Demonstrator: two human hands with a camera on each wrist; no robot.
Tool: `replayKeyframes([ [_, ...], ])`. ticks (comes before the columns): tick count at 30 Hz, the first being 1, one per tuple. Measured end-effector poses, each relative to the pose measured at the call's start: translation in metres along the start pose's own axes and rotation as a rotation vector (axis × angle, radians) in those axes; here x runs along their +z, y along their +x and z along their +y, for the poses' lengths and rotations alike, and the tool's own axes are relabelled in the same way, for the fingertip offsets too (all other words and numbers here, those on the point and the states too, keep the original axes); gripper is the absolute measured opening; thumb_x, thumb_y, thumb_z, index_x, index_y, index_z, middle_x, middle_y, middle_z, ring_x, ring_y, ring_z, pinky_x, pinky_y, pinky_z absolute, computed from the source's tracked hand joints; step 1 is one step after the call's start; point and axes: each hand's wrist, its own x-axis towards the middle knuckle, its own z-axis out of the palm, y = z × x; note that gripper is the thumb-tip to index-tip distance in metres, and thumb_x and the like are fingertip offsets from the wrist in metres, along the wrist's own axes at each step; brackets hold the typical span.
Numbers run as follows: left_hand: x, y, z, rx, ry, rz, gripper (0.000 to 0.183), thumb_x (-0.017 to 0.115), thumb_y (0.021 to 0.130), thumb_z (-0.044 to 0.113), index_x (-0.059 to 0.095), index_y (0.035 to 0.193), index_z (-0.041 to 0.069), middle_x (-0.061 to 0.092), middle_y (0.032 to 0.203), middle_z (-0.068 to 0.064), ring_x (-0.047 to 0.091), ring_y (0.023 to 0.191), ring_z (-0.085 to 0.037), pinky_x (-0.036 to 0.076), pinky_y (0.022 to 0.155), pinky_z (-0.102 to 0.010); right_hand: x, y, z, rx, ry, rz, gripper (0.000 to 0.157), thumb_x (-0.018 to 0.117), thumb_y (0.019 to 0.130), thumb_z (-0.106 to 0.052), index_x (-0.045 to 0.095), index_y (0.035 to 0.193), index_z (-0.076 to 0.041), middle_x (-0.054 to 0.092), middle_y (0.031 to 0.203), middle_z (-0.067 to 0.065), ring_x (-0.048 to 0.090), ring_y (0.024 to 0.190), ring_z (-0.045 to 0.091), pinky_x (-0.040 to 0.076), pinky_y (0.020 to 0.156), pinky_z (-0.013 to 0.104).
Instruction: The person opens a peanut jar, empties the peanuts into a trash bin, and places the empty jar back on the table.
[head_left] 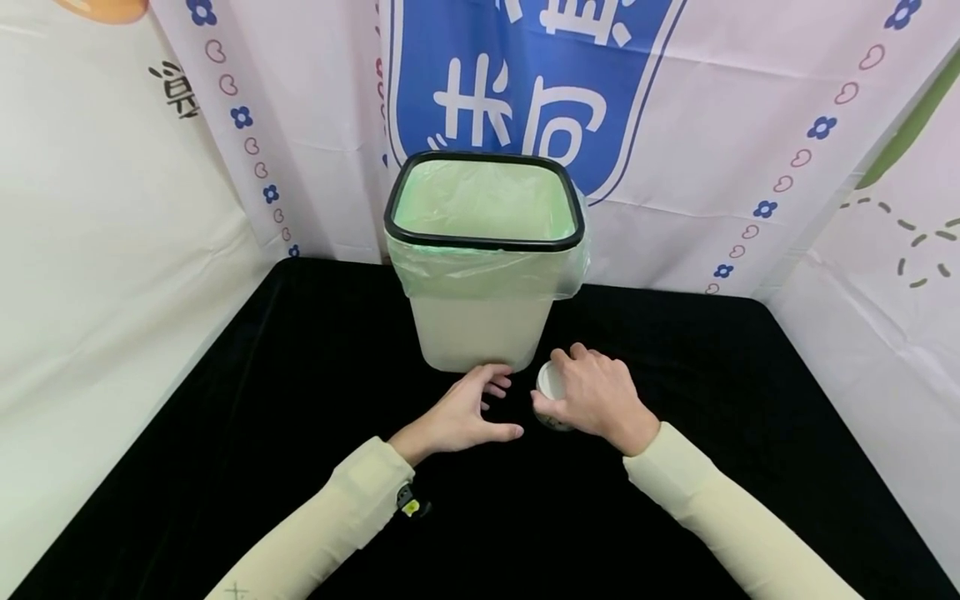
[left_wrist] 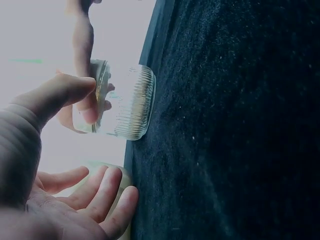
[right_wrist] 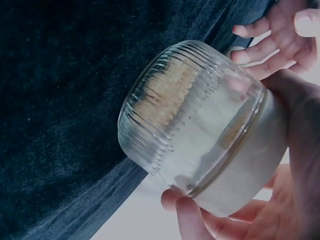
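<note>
My right hand (head_left: 598,397) grips a ribbed clear glass jar (right_wrist: 165,110) around its pale lid (head_left: 551,380). Something tan and grainy shows through the glass near the base in the right wrist view. The jar's base is right at the black cloth. To the left, my left hand (head_left: 459,413) is held with thumb and fingers spread, and nothing is between them. Its thumb overlaps the jar's lid edge in the left wrist view, while the head view shows a gap between this hand and the jar.
Just beyond both hands stands a white trash bin (head_left: 483,329) with a black rim ring (head_left: 487,243) and a pale green liner bag (head_left: 480,275) folded over its top. Black cloth (head_left: 495,533) covers the table. Printed white curtains (head_left: 322,158) enclose the back and sides.
</note>
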Motion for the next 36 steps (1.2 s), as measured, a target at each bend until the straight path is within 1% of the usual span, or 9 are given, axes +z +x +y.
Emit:
replayKeyframes([
  [4,0.002,0.001,0.001,0.005,0.000,-0.001,0.081,0.083,0.090,0.024,0.042,0.155,0.000,0.056,0.146,-0.018,0.062,0.129,-0.032,0.057,0.102,-0.047,0.001,0.000,0.001,-0.014,0.005,0.011,0.053,0.072,0.081,-0.062,0.069,0.097,-0.012,0.060,0.079,0.008,0.058,0.059,0.026,0.048,0.043,0.041],
  [8,0.003,0.001,0.002,-0.005,-0.009,-0.011,0.082,0.083,0.090,0.024,0.041,0.156,0.000,0.055,0.146,-0.019,0.061,0.130,-0.032,0.057,0.103,-0.048,-0.001,0.001,0.000,-0.011,0.017,0.007,0.051,0.072,0.081,-0.062,0.068,0.093,-0.012,0.059,0.077,0.008,0.057,0.057,0.025,0.046,0.042,0.040],
  [17,0.006,0.004,0.003,0.006,-0.003,-0.014,0.084,0.084,0.088,0.026,0.041,0.155,0.001,0.056,0.144,-0.019,0.062,0.128,-0.031,0.058,0.101,-0.046,-0.019,0.007,-0.006,-0.003,0.042,-0.016,0.050,0.069,0.080,-0.063,0.067,0.092,-0.014,0.058,0.078,0.006,0.057,0.060,0.024,0.045,0.044,0.039],
  [22,0.009,0.005,0.005,0.011,-0.022,-0.020,0.086,0.085,0.087,0.026,0.040,0.157,0.004,0.056,0.145,-0.015,0.062,0.127,-0.028,0.058,0.101,-0.044,-0.029,0.009,-0.011,-0.016,0.057,-0.009,0.049,0.069,0.079,-0.062,0.066,0.092,-0.015,0.058,0.079,0.004,0.057,0.060,0.022,0.043,0.043,0.038],
  [28,0.013,0.007,0.008,0.039,-0.066,-0.023,0.085,0.086,0.088,0.027,0.041,0.157,0.009,0.054,0.150,-0.010,0.063,0.129,-0.026,0.058,0.100,-0.044,-0.036,0.009,-0.017,-0.038,0.082,0.008,0.047,0.070,0.075,-0.062,0.066,0.091,-0.018,0.059,0.081,0.002,0.058,0.063,0.021,0.044,0.045,0.036],
  [31,0.015,0.008,0.010,0.044,-0.094,-0.009,0.084,0.086,0.088,0.027,0.041,0.157,0.009,0.053,0.152,-0.008,0.063,0.129,-0.026,0.059,0.100,-0.042,-0.039,0.010,-0.020,-0.051,0.089,0.025,0.046,0.071,0.075,-0.063,0.066,0.089,-0.019,0.059,0.080,0.001,0.057,0.062,0.019,0.044,0.045,0.035],
  [36,0.019,0.009,0.012,0.040,-0.146,0.047,0.082,0.088,0.086,0.026,0.044,0.154,0.012,0.055,0.150,-0.005,0.063,0.130,-0.023,0.058,0.101,-0.038,-0.045,0.012,-0.026,-0.065,0.092,0.046,0.045,0.072,0.076,-0.063,0.066,0.088,-0.020,0.060,0.080,0.001,0.056,0.061,0.019,0.045,0.045,0.036],
])
